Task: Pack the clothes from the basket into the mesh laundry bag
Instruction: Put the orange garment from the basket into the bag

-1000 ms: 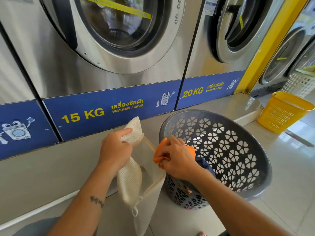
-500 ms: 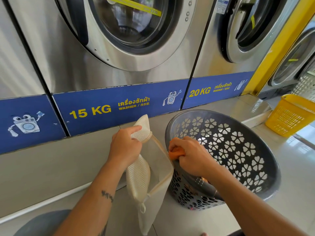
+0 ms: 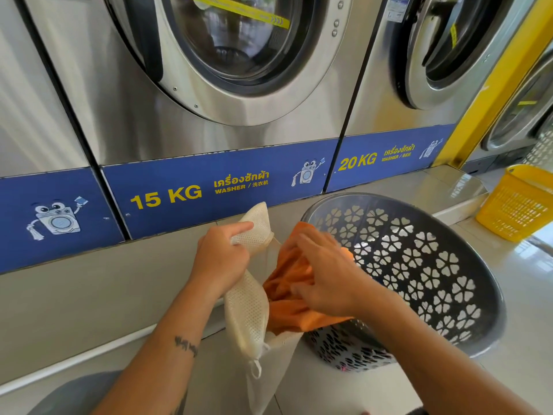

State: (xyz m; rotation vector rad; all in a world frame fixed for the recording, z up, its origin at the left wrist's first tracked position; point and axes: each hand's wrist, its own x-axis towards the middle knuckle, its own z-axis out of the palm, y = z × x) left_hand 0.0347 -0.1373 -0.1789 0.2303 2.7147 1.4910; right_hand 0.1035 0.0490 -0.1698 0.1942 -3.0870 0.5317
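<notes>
A cream mesh laundry bag [image 3: 248,313] hangs open in front of me, its rim gripped by my left hand [image 3: 221,259]. My right hand [image 3: 326,274] holds an orange garment [image 3: 287,292] bunched over the bag's mouth, partly inside it and partly draped over the basket's near rim. The grey plastic basket [image 3: 419,265] with flower-shaped cut-outs stands tilted just right of the bag. What lies at its bottom is hidden by my right arm.
Steel washers marked 15 KG [image 3: 167,196] and 20 KG [image 3: 357,161] stand on a tiled ledge right behind the bag and basket. A yellow basket [image 3: 514,205] sits on the floor at the far right. A grey rounded object [image 3: 74,393] shows at the bottom left.
My right hand has pulled the orange garment out of the basket and moved it left over the bag's mouth. My left hand has kept its grip on the bag's rim.
</notes>
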